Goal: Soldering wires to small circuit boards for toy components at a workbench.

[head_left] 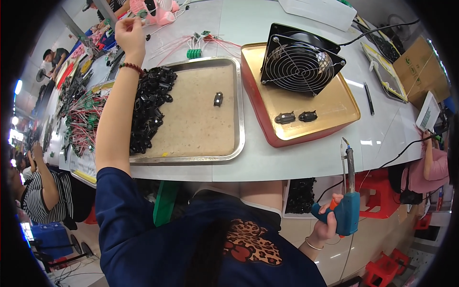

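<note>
Over the table (267, 165), left hand (130, 37) pinched, contents unclear

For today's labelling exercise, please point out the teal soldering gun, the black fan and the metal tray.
Teal soldering gun (353, 210), head view: on its body.
Black fan (300, 71), head view: on its wire guard.
Metal tray (239, 110), head view: on its right rim.

Pink object (160, 11) cropped, left fingers (136, 22) partly hidden
</note>
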A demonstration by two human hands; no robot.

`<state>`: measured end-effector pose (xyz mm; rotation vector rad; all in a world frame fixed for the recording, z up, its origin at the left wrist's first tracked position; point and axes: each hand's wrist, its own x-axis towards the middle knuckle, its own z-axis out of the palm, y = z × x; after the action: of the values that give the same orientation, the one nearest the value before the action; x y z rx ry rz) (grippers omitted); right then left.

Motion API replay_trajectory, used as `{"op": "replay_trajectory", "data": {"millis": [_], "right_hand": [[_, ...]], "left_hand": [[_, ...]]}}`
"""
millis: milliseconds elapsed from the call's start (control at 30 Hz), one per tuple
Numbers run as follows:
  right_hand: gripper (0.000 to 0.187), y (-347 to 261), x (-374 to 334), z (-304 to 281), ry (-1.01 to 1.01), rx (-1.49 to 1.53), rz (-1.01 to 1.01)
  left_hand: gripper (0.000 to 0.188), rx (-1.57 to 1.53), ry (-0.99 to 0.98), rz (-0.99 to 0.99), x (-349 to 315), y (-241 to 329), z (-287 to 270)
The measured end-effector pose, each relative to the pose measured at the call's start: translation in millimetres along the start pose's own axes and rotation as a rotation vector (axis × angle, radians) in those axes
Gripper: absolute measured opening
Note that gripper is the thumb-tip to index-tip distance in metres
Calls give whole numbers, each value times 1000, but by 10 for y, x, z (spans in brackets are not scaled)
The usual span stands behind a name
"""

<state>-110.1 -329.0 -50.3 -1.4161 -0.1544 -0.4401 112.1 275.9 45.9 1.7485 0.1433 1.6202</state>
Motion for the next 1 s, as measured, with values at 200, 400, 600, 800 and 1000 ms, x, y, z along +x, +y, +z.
{"op": "replay_trajectory", "data": {"millis": [200, 400, 600, 800, 1000], "right_hand": [[46, 6, 10, 61, -6, -7, 6], [45, 6, -8, 39, 5, -45, -13], [43, 14, 19, 64, 26, -43, -1], [43, 41, 56, 83, -13, -38, -6], [45, 32, 24, 99, -3, -26, -19]], "left_hand": [[7, 43, -187, 62, 54, 158, -159], [11, -361, -347, -160, -576, 1438, -246], [15, -417, -666, -469, -1351, 1912, -1036], [13, 223, -1159, -202, -1482, 1989, -1283], [19, 189, -1184, 186, -1491, 2282, -753]]}}
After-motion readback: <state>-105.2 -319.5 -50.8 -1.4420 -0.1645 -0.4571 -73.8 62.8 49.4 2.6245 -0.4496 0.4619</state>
